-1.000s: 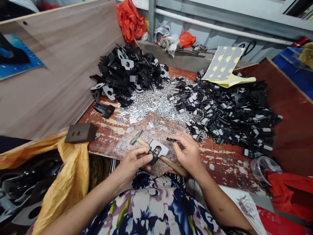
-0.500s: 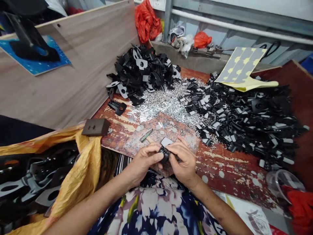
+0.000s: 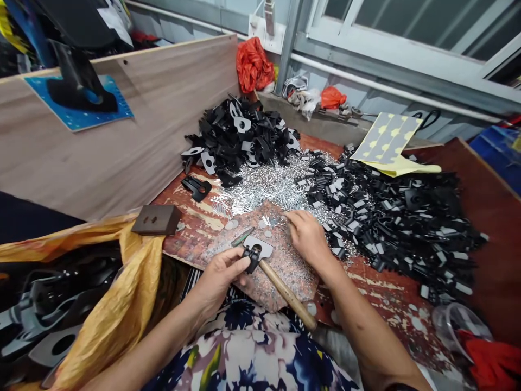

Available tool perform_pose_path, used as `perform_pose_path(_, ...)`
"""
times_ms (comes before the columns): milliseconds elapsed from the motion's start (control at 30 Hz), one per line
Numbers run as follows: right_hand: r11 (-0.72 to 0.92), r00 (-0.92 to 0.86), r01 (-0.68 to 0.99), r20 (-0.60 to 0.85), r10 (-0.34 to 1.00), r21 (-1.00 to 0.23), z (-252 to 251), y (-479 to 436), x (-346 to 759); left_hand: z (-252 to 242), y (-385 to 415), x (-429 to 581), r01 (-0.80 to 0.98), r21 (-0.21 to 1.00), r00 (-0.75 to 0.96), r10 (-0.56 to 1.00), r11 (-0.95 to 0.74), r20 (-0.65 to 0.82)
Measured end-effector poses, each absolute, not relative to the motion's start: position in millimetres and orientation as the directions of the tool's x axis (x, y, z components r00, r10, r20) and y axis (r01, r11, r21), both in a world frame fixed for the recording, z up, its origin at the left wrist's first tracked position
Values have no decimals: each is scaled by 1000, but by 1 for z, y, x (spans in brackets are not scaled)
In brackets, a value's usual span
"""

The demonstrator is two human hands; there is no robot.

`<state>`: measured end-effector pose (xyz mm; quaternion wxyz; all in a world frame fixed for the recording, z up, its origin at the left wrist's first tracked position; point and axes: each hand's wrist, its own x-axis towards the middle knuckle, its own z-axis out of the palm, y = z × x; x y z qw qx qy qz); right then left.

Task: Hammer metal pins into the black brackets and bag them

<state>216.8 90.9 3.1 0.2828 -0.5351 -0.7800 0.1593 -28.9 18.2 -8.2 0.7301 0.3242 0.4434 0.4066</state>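
Observation:
My left hand [image 3: 223, 274] grips a black plastic clip [image 3: 252, 256] with a flat grey pad [image 3: 262, 247] between thumb and fingers. Beneath the clip lies a hammer; its wooden handle [image 3: 288, 296] slants toward my lap, and its greenish head [image 3: 243, 237] shows behind the pad. To the right, my right hand [image 3: 307, 236] is over the stone slab [image 3: 280, 271], fingertips drawn together beside a few loose metal pins [image 3: 273, 221]. Whether a pin is between those fingertips is too small to tell.
Behind the slab spreads a heap of silvery pins [image 3: 264, 190]. Black clip parts are piled at back left [image 3: 232, 130] and right [image 3: 399, 217]. A brown block [image 3: 157, 220] stands at the left edge, beside a yellow sack [image 3: 122, 304]. A sticker sheet [image 3: 386, 138] tops the right pile.
My right hand has let go of the clip and moved up and forward to the loose pins. My left hand has shifted left with the clip, and the hammer's handle now shows.

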Motion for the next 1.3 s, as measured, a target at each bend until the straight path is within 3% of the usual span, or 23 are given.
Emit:
perform_pose_path(100,361,-293,761,211,933,-539,-4,108,225,-10,16,-35,-308,842,255,891,444,-376)
perform_pose_path(333,181,-115,488,143,983,-854,-5,102,238,-11,15,-40,-326,831,241,890,450,-387)
perform_pose_path(467,82,-67,326,64,996,-942,-11,100,242,-10,17,-38,-316,831,243,886,457,-395)
perform_pose_path(533,99,-36,299,92,995,-949,-12,98,241,-9,17,-37,-313,830,246,883,462,-399)
perform_pose_path(633,156,-29,312,154,988,-937,-9,96,239,-8,17,-36,-318,829,239,885,460,-400)
perform_pose_path(800,247,-55,617,273,961,-747,-7,96,244,-9,15,-35,-321,825,233,883,466,-408)
perform_pose_path(967,200,41,602,280,959,-773,0,70,268,-11,15,-39,-351,818,211,890,456,-405)
perform_pose_path(1133,223,-252,759,40,967,-611,-2,13,278,-16,16,-46,-348,850,106,918,394,-382)
perform_pose_path(1200,269,-296,751,58,954,-603,-13,0,271,-17,18,-47,-368,849,86,923,379,-374)
perform_pose_path(1300,351,-291,734,197,936,-581,-34,2,256,-18,19,-48,-419,826,93,923,377,-374)
